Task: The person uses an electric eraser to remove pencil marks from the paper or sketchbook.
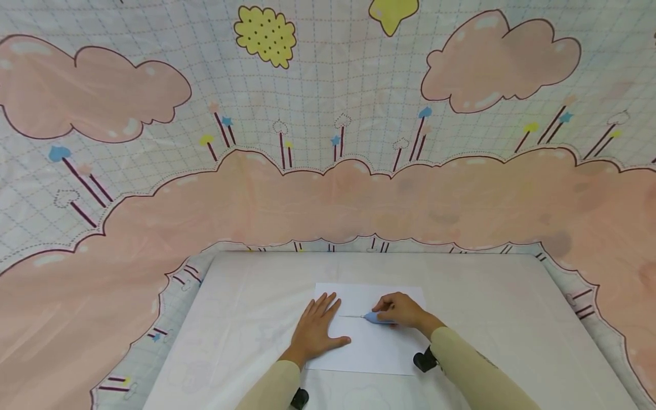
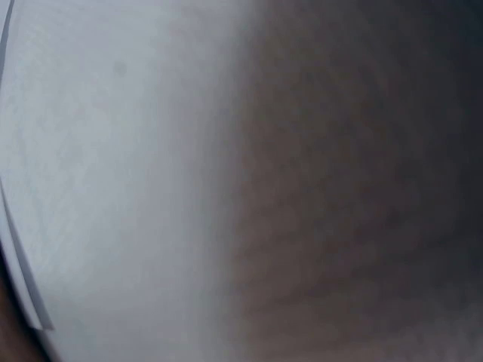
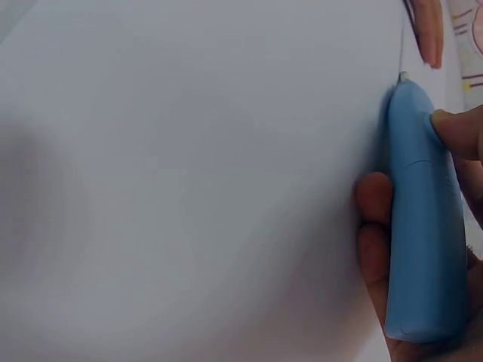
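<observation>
Blue handheld tool (image 3: 426, 241), gripped lengthwise in the curled fingers (image 3: 374, 197) of the right hand (image 1: 404, 311), with one digit on a raised knob (image 3: 432, 130). Looks smooth and rounded, with a small pale tip (image 3: 404, 76) at a thin line (image 1: 351, 316) on the white paper (image 1: 374, 354), near the left hand (image 1: 319, 330), spread wide, palm down, holding nothing.

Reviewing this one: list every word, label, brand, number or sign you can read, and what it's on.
No readable text in any view.
Blue tool: any lettering on its side is too faint to read.
Paper: a thin line, no writing visible.
Backdrop: drawn pattern, no letters visible.
</observation>
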Available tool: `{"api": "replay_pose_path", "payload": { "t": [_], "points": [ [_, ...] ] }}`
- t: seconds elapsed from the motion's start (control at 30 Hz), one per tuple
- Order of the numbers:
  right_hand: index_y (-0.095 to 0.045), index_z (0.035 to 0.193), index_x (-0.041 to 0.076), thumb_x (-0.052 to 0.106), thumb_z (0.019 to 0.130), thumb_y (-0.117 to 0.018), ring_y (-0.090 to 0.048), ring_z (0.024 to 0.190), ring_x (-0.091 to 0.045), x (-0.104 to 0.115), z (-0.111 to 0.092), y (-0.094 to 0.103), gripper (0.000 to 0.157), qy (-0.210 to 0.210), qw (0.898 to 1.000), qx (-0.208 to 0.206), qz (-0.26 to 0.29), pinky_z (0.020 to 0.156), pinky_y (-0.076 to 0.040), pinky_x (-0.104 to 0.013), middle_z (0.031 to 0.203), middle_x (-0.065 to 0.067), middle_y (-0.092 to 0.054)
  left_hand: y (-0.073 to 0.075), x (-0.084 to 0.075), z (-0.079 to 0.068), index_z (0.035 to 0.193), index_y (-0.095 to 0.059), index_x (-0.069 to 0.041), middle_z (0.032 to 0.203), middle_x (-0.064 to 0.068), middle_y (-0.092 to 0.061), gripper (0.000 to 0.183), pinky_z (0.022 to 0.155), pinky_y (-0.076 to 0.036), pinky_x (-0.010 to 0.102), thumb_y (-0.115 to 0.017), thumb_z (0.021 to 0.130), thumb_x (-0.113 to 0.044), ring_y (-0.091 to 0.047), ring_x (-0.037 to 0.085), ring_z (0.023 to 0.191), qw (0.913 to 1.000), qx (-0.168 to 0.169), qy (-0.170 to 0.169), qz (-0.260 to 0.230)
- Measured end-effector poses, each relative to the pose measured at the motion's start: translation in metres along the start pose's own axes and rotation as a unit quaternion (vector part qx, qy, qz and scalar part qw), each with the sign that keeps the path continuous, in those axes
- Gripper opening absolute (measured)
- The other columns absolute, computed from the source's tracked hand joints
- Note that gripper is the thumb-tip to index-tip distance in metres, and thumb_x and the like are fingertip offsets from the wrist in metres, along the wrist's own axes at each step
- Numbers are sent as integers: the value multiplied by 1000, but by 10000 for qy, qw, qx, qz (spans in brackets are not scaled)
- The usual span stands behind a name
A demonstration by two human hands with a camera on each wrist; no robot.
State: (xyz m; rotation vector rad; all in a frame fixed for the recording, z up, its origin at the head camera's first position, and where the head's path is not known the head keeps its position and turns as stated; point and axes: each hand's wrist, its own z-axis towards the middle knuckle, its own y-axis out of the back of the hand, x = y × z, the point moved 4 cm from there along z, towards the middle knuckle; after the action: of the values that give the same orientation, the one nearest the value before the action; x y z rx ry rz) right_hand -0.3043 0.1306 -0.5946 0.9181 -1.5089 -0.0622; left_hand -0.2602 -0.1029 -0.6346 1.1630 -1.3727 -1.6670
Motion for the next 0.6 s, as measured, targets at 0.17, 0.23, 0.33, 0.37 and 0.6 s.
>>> {"api": "replay_pose_path", "payload": {
  "t": [0.17,0.23,0.33,0.37,0.6],
  "points": [
    [-74,97,10,15,86,-73,-54,74,-13,-4,-1,2,12,243,9994,-71,-227,60,-49,-22,97,1,-70,1,0,0,156,-32,-21,163,-2,-25,100,123,-15,46,-44,80,-85,-15,21,152,10000,19,16,-5],
    [-75,98,11,16,86,-74,-54,73,-13,-5,-1,2,12,316,9991,-90,-275,60,-48,-22,93,2,-69,1,0,0,156,-31,-21,163,-3,-25,100,123,-15,45,-44,80,-84,-15,21,152,10000,22,25,-2],
    [-75,98,12,17,86,-74,-53,72,-12,-6,-1,2,13,366,9988,-137,-307,60,-47,-22,89,3,-66,1,0,-1,156,-31,-21,163,-3,-25,100,123,-14,45,-44,79,-85,-15,21,152,10000,30,36,-14],
    [-75,98,12,16,86,-74,-53,71,-12,-6,-2,2,13,373,9987,-149,-302,60,-47,-21,88,3,-65,1,0,-1,155,-32,-21,163,-2,-25,100,123,-15,46,-44,79,-85,-15,21,152,10000,26,36,-18],
    [-74,99,11,15,86,-75,-54,68,-12,-9,-3,1,13,454,9985,-202,-229,56,-49,-21,86,1,-62,-3,1,0,156,-32,-21,163,-3,-24,101,123,-15,46,-41,79,-87,-15,21,152,10000,-11,8,54]
  ]
}}
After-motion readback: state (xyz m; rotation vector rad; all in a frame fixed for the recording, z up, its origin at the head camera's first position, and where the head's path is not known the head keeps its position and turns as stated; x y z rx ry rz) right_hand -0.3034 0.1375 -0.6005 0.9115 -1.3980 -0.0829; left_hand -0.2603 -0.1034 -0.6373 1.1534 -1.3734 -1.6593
